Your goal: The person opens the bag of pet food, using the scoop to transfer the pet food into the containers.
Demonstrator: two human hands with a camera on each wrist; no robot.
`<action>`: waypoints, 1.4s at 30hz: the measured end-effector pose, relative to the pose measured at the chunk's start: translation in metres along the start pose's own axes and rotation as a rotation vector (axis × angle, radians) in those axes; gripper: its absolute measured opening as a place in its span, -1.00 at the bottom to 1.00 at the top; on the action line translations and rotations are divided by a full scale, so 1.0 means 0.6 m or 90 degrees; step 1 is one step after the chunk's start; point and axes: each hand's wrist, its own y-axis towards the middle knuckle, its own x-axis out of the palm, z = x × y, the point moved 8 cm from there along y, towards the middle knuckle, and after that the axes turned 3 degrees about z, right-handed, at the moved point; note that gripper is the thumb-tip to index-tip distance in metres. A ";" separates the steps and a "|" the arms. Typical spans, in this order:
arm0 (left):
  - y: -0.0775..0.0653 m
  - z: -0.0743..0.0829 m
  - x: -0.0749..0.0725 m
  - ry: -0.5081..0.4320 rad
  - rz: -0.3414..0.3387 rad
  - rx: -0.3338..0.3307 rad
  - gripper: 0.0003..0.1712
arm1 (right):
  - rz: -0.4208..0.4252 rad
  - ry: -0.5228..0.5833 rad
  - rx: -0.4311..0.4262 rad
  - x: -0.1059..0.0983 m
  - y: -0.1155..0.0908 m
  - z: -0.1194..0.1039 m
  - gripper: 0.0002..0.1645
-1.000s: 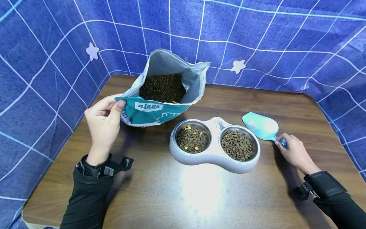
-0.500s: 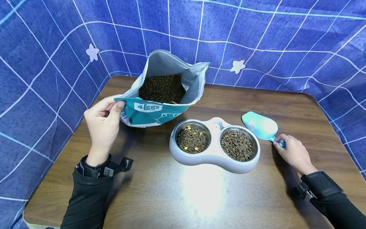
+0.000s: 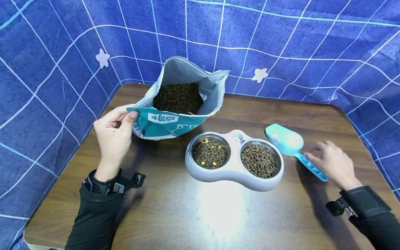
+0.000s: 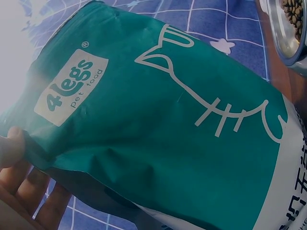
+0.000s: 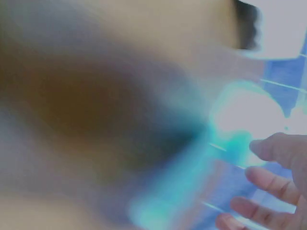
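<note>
My left hand [image 3: 115, 133] pinches the near left corner of an open teal pet food bag [image 3: 162, 126] between thumb and fingers. Dark brown kibble [image 3: 178, 98] fills the lower part of the bag. In the left wrist view, the bag's printed front [image 4: 144, 110] takes up most of the picture. On the right, a light blue scoop [image 3: 285, 139] lies on the table with its whole handle [image 3: 312, 167] showing. Just beside that handle, my right hand [image 3: 335, 165] hovers with loosely bent fingers and holds nothing. The right wrist view shows its fingers spread apart, near the blurred scoop [image 5: 168, 191].
A white double feeder [image 3: 235, 173] stands mid-table between bag and scoop. Both steel bowls hold brown kibble, the left one with some yellow bits. Behind the wooden table [image 3: 175, 215] hangs a blue grid-patterned cloth [image 3: 237, 31] with star shapes.
The right hand has let go of the scoop's handle and moved slightly right, and the scoop stays on the table. My left hand and the bag have hardly moved.
</note>
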 end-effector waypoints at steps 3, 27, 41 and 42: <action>0.002 0.003 0.000 0.003 0.000 0.000 -0.83 | 0.060 -0.004 -0.042 -0.065 0.029 -0.039 -0.67; 0.010 0.036 0.007 0.167 -0.087 0.039 -0.85 | 0.035 0.085 -0.635 -0.159 0.203 -0.540 -0.60; 0.034 0.123 0.117 0.549 -0.291 0.255 -0.48 | 0.074 0.118 -0.622 -0.162 0.222 -0.539 -0.83; 0.035 0.124 0.119 0.550 -0.285 0.260 -0.51 | 0.080 0.120 -0.623 -0.163 0.222 -0.538 -0.84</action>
